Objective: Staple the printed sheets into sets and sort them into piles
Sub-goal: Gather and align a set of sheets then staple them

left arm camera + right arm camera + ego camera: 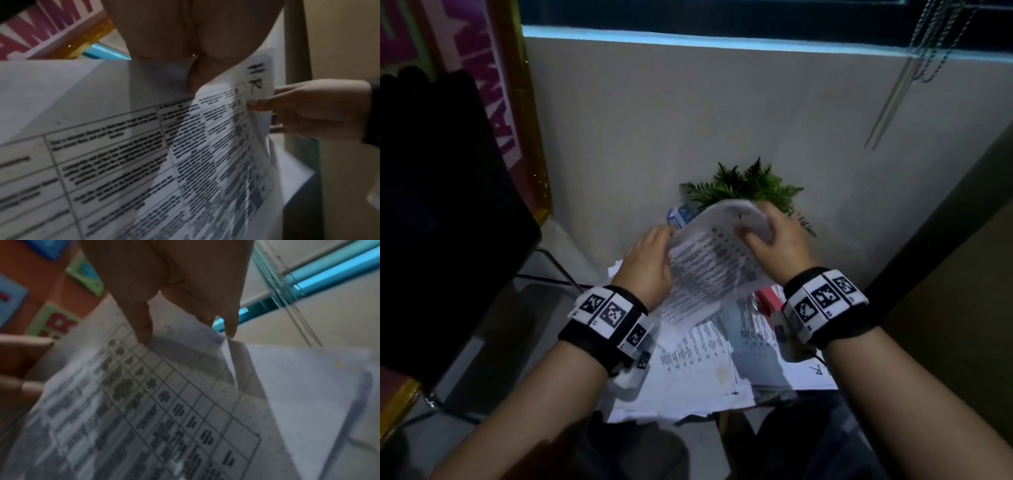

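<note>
I hold a set of printed sheets [717, 263] with table grids in the air above the table. My left hand [654, 257] grips the left edge of the printed sheets [115, 146], its fingers hidden behind the paper. My right hand [770, 236] pinches the curled top right corner, thumb on the front. In the left wrist view that corner carries the handwritten letters "HR", and my right hand [304, 110] pinches beside them. The right wrist view shows the thumb [144, 334] on the top sheet [164, 402], with another sheet [308, 386] bent away to the right.
Several loose printed sheets [705, 363] cover the small table below my hands. A red object [768, 298] lies partly under them. A green plant [746, 185] and a blue-white box [681, 216] stand by the wall. A black chair [448, 205] stands at left.
</note>
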`<state>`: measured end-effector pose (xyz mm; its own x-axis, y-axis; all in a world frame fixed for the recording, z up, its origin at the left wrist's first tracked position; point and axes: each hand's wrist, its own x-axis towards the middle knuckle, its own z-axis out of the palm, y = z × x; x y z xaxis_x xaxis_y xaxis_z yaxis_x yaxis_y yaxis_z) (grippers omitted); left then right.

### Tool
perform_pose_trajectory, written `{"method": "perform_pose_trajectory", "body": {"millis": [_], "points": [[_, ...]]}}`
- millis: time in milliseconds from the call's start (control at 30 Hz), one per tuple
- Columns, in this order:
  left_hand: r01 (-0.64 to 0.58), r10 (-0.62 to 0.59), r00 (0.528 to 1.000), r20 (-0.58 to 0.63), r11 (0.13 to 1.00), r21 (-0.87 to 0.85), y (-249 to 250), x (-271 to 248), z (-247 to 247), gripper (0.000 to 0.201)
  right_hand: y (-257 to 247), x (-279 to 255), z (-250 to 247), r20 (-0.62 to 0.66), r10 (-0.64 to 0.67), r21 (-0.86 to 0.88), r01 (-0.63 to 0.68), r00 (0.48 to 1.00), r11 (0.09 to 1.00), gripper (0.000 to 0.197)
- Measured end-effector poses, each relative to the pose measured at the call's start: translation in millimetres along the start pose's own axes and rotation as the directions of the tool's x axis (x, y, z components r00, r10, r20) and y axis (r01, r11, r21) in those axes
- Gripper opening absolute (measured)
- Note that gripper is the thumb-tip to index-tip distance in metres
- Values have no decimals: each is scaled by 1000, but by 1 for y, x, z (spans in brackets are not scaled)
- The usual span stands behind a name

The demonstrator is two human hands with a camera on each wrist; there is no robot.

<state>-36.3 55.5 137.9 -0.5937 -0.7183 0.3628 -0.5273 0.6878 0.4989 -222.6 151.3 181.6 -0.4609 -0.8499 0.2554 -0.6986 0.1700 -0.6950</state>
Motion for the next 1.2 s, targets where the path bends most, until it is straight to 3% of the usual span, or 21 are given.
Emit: {"method": "perform_pose_trajectory", "body": {"millis": [33,100,200,267,333,400,433,500,567,667,733,867,967,1033,1100,1167,1200], "points": [[30,-29,999,23,999,-23,-3,-3,2,32,4,-1,3,23,51,117,-54,998,992,27],[132,-132,991,15,991,9,-17,-10,3,33,18,-4,9,20,156,231,-157,987,960,27],[371,-355,928,-113,908,197,-54,-23,-3,45,45,-8,10,1,300,323,-284,954,903,24],[530,-523,831,-190,848,-15,-76,-32,-10,74,58,-10,6,-9,355,386,-325,935,864,20],[547,-641,759,-112,722,-423,-87,-38,-13,95,62,-12,4,-14,362,457,-316,932,831,22],[469,-643,766,-13,573,-672,-88,-40,-12,85,62,-15,6,4,368,509,-319,930,800,24],[431,-619,785,-3,551,-715,-85,-40,-11,73,62,-17,8,7,376,525,-324,926,787,21],[391,-592,805,-30,569,-723,-80,-40,-8,55,67,-24,16,-1,399,558,-331,917,761,14],[444,-634,773,-25,569,-692,-81,-44,4,52,76,-33,29,23,444,576,-375,896,727,14],[613,-698,714,57,583,-533,-91,-54,31,54,93,-47,52,89,534,371,-525,841,765,34],[659,-714,696,76,593,-463,-97,-56,45,55,97,-49,60,82,568,288,-565,819,773,33],[691,-746,664,47,589,-420,-103,-40,39,51,94,-39,59,104,535,290,-540,839,791,29],[697,-761,648,-40,613,-371,-101,-24,24,46,91,-33,60,171,501,251,-529,848,810,32],[674,-716,676,-172,696,-248,-95,-12,18,58,91,-31,64,220,499,226,-541,839,810,35],[574,-560,793,-238,819,-16,-81,-2,21,68,94,-31,71,284,507,211,-569,814,795,34],[352,-339,934,-115,928,124,-63,7,31,62,95,-32,79,341,508,208,-591,791,780,32],[246,-247,969,-8,959,144,-51,11,38,57,96,-33,83,359,510,199,-597,782,777,31]]}}
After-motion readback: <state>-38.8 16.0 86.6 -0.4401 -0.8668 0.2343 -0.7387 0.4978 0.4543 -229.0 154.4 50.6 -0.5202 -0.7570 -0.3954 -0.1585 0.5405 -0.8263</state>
